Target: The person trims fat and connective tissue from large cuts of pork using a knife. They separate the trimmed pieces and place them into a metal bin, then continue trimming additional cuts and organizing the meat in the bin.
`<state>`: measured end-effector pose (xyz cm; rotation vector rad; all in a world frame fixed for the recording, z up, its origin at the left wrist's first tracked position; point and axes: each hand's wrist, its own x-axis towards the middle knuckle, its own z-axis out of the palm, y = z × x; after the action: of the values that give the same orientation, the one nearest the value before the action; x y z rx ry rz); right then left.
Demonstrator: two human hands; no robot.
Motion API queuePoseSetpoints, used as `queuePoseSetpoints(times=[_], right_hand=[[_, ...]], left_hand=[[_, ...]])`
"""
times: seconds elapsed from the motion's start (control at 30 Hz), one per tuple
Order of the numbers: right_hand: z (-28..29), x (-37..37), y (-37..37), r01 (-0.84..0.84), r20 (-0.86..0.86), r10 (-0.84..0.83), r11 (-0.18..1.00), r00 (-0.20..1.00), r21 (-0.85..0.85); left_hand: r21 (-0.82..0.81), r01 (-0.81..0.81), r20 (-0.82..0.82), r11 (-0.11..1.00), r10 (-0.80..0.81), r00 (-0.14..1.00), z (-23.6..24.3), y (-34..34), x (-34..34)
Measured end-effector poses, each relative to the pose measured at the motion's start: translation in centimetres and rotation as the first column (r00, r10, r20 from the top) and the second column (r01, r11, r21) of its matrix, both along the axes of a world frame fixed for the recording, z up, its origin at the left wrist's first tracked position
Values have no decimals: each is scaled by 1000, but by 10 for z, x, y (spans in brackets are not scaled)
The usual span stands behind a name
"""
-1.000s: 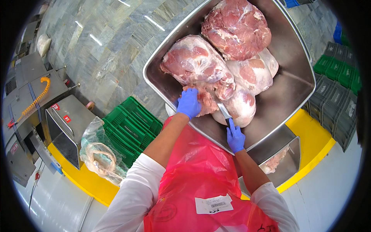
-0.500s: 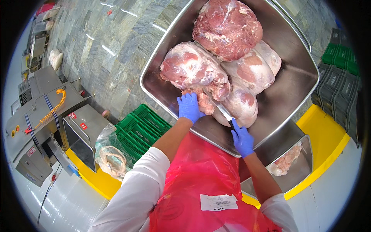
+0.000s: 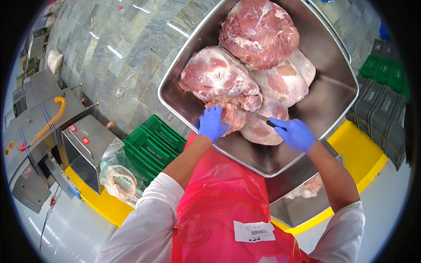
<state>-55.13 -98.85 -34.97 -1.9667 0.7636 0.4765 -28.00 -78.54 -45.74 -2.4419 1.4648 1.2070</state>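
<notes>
The left hand, in a blue glove, has its fingers curled over the near left side of a ragged pink piece of meat and grips it. The right hand, gloved alike, is closed around the black handle of a knife, index finger stretched along it. The blade points left, its tip at the piece; I cannot tell how deep it goes.

The piece lies in a steel tub, near the wall closest to the person, against the lower end of a reddish joint; whether the two are joined is unclear. Beyond that joint sits a round, dark red cut. To the right are pale cuts, and another pale cut lies under the blade.

The person wears a red apron. Below the tub, at right, a steel tray holds trimmings. At left, a clear bag lies beside green crates.
</notes>
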Motion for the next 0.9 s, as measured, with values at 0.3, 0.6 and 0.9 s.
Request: queuePoseSetpoints(times=[0.3,0.6,0.9], right_hand=[[-73,-27,166,292,44,-294,900,955,-325],[-133,-58,167,182,56,-176,862,983,-474],[13,-5,93,-103,-173,22,875,985,-473]], left_hand=[[-73,-125,-110,989,116,987,-14,9,6],[-415,-211,-360,885,53,931,11,56,-76],[-24,-252,-37,967,251,967,-22,3,12]])
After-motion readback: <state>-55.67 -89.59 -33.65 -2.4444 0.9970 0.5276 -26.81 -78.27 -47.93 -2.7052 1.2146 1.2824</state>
